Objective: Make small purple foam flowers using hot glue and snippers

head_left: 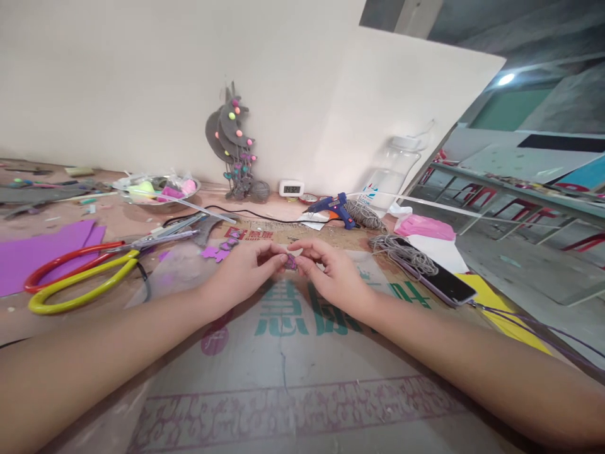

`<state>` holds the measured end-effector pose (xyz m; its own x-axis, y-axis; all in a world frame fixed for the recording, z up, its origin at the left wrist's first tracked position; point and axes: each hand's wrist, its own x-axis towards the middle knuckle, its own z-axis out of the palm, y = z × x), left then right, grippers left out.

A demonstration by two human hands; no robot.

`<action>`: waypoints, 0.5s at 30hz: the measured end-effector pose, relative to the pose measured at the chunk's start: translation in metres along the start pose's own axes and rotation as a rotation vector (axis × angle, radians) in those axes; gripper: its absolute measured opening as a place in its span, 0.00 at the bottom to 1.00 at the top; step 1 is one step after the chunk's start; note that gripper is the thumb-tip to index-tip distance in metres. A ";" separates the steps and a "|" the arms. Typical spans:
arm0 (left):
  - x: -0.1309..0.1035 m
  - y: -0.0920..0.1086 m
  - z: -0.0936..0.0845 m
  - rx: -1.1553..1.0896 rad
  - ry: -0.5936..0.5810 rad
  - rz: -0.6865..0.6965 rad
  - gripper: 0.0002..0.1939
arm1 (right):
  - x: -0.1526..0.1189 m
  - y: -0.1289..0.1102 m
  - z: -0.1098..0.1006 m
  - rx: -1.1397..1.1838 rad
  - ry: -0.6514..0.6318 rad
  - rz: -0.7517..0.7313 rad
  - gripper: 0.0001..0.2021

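A pale wall (155, 82) stands behind the table (101, 214). A clear plastic sheet (283, 359) with printed letters covers the near part of the table, and both forearms pass above it. At the left lies purple paper (28, 252), and the scissors (135, 246), with one red and one yellow handle, lie partly over it. A bottle (378, 180) stands at the right, near the wall.

Both hands meet over the far part of the sheet. The left hand (250, 274) is narrow: its thumb and forefinger are pinched together at the tips. The right hand (333, 274) is also narrow; its fingers are bent, the thumb is close to them, and the fingertips come to the left ones.

To the right of the right hand is a phone (454, 284), with grey yarn (413, 252) lying over its far end. A grey ornament (231, 129) with coloured balls is against the wall. Beyond the hands are a blue glue gun (331, 205) and a small clock (291, 188). Purple cut-outs (218, 252) lie just beside the left hand.

The smallest is a purplish piece (291, 263), held between the fingertips of both hands; its exact shape I cannot tell.
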<state>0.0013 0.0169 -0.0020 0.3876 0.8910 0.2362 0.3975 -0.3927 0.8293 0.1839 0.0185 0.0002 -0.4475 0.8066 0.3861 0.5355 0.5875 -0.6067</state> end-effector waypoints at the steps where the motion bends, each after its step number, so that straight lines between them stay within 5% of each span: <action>1: 0.000 0.000 0.000 0.003 0.013 -0.005 0.12 | 0.000 -0.001 0.001 0.025 -0.014 0.018 0.10; 15: 0.001 -0.003 0.000 -0.086 0.028 -0.056 0.12 | 0.005 0.003 0.007 0.359 -0.052 0.273 0.06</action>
<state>0.0004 0.0189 -0.0046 0.3426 0.9176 0.2017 0.3441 -0.3224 0.8819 0.1785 0.0241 -0.0048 -0.3648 0.9191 0.1486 0.3610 0.2868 -0.8874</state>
